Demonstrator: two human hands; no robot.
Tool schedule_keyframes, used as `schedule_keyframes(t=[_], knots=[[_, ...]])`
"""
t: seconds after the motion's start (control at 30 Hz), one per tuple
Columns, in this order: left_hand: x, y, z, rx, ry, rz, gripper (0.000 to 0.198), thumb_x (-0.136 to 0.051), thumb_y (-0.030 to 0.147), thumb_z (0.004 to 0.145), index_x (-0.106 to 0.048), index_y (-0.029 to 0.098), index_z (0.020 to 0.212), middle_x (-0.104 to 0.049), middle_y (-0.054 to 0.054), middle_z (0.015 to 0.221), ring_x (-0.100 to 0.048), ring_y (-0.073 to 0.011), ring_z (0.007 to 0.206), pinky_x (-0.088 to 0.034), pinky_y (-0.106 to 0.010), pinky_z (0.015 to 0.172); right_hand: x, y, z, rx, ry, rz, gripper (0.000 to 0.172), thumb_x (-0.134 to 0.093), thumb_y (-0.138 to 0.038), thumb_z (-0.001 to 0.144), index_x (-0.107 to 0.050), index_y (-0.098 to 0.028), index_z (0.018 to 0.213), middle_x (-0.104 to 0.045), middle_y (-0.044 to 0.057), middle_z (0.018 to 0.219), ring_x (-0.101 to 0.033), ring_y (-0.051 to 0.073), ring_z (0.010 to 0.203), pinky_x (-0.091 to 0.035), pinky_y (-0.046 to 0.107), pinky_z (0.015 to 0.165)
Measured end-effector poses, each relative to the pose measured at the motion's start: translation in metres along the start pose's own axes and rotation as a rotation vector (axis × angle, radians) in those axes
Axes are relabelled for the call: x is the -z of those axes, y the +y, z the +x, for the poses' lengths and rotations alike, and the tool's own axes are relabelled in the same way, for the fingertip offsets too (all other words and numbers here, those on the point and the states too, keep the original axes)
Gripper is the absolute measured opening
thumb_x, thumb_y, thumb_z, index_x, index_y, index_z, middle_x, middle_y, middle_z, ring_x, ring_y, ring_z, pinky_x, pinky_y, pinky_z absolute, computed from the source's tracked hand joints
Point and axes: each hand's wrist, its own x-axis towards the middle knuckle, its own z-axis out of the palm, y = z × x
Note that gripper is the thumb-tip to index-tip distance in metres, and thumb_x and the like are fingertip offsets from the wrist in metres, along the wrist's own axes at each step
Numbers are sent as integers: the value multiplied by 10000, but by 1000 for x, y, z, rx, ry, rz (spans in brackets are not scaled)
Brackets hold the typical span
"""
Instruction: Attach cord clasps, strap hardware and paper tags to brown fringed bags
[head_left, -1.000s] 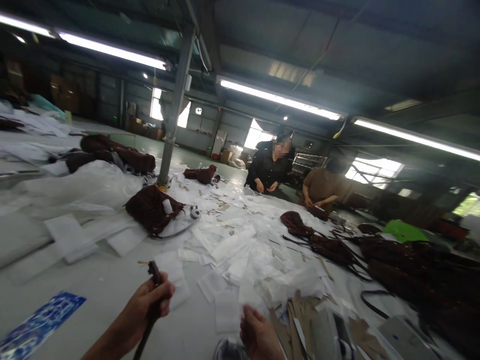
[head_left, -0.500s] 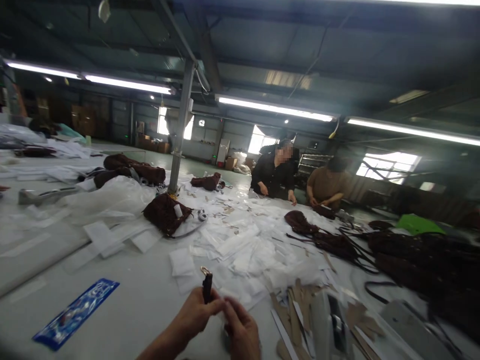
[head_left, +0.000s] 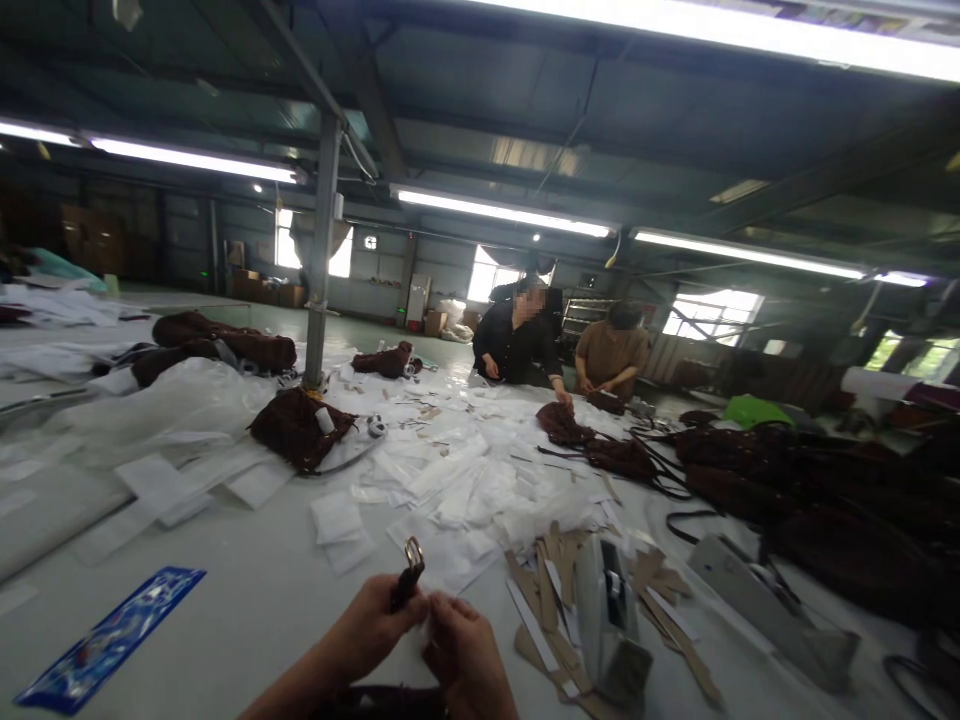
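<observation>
My left hand (head_left: 371,625) is closed on a dark strap end (head_left: 406,587), which sticks up from the fist with a metal ring or buckle (head_left: 414,553) at its top. My right hand (head_left: 471,650) is right beside it, thumb and fingers pinched together. A small pale bit shows between the two hands; what the right fingers grip is too small to name. Below both hands, a dark item (head_left: 386,702) shows at the bottom edge, mostly cut off.
A blue packet (head_left: 112,640) lies left. To the right are a tape dispenser (head_left: 611,610), brown paper strips (head_left: 551,590) and a second dispenser (head_left: 769,610). White sheets (head_left: 435,470) and dark brown bags (head_left: 300,430) cover the table beyond, near a post (head_left: 321,260). Two people (head_left: 517,335) work across.
The view has swung to the right, so the table's things sit further left. The strap end tilts more and its ring shows wider. Across the table, a person's hand now touches a brown bag.
</observation>
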Motion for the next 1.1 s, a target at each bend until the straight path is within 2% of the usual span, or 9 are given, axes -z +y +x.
schedule_keyframes(t=[0.07, 0.17, 0.23, 0.3, 0.37, 0.5, 0.7, 0.97, 1.1], knots=[[2, -2, 3, 49, -7, -74, 528, -550, 695, 712, -555, 168, 752, -464, 42, 548, -396, -108, 500, -306, -237, 497, 0, -8, -3, -32, 37, 63, 358, -855, -370, 517, -699, -157, 759, -663, 8, 663, -566, 103, 563, -412, 189, 504], [12, 2, 7, 224, -71, -289, 743, -336, 806, 731, -533, 164, 1048, -499, 48, 568, -329, -83, 384, -234, -223, 408, 1, -19, -8, -20, 78, 133, 297, -855, -316, 542, -700, -170, 748, -667, -4, 684, -565, 97, 589, -410, 191, 529], [22, 9, 10, 289, -113, -434, 806, -230, 813, 751, -525, 152, 1107, -492, 46, 574, -328, -81, 385, -225, -217, 404, 1, -24, -9, -9, 65, 135, 272, -850, -312, 564, -697, -174, 742, -667, -10, 684, -565, 97, 594, -408, 196, 534], [32, 17, 12, 278, -113, -503, 775, -261, 789, 772, -538, 146, 1106, -492, 39, 600, -385, -89, 448, -277, -214, 443, -1, -26, -9, -16, 53, 144, 285, -855, -318, 567, -700, -176, 760, -682, -9, 710, -574, 96, 612, -406, 194, 539], [39, 23, 13, 236, -83, -459, 665, -370, 735, 793, -555, 152, 1055, -490, 42, 626, -416, -87, 495, -317, -211, 484, -4, -28, -7, -35, 70, 180, 320, -873, -307, 538, -702, -175, 775, -688, -13, 718, -574, 88, 604, -401, 191, 531], [44, 28, 13, 158, -45, -301, 454, -556, 618, 780, -522, 165, 791, -511, 46, 590, -471, -86, 494, -350, -212, 505, -9, -29, -2, -37, 105, 272, 338, -889, -276, 510, -691, -173, 764, -668, -25, 668, -554, 87, 545, -406, 197, 500], [27, 20, 5, 168, -19, -240, 483, -504, 670, 772, -418, 200, 700, -470, 81, 517, -403, -58, 355, -256, -190, 386, -13, -28, 4, -30, 113, 324, 333, -868, -353, 563, -667, -168, 753, -635, -35, 611, -546, 83, 544, -412, 181, 497], [11, 14, -6, 126, -17, -105, 384, -546, 560, 791, -468, 185, 761, -587, 24, 520, -496, -106, 423, -342, -213, 445, -10, -24, 6, 61, 154, 281, 324, -852, -383, 571, -671, -169, 733, -628, -36, 606, -538, 85, 532, -404, 187, 491], [13, 21, -5, 107, 12, 37, 373, -563, 438, 801, -564, 133, 1015, -580, 43, 519, -522, -126, 485, -381, -232, 505, -10, -26, 5, 96, 183, 275, 388, -873, -398, 518, -691, -160, 764, -653, -19, 642, -551, 88, 558, -402, 181, 488]])
